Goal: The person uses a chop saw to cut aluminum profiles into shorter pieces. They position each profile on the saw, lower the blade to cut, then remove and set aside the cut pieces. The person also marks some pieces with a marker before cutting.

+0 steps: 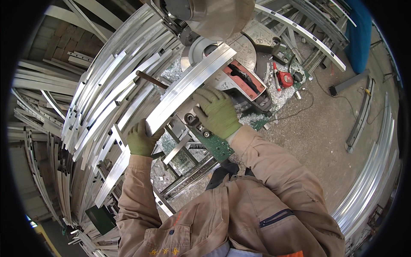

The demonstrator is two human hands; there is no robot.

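A wide silver aluminium profile (192, 84) lies slantwise across the bed of a cut-off saw (242, 45). My left hand (142, 138), in a green glove, is closed around its near end. Close to the profile's right edge is my right hand (217, 112), also gloved in green. Its fingers reach forward and its thumb stands apart, with nothing visible in its grasp. Just below that thumb sits a dark metal clamp (192, 120) on the green saw base (218, 150). The profile's far end reaches past the saw's red insert (246, 81); the guard hides part of the saw.
Long metal profiles (102, 103) are stacked densely on the left. A red tape measure (285, 79) and red marker (276, 77) lie among metal shavings at right. A cable (295, 113) crosses the floor. More profiles (368, 180) lie far right, and a blue cylinder (358, 38) stands behind.
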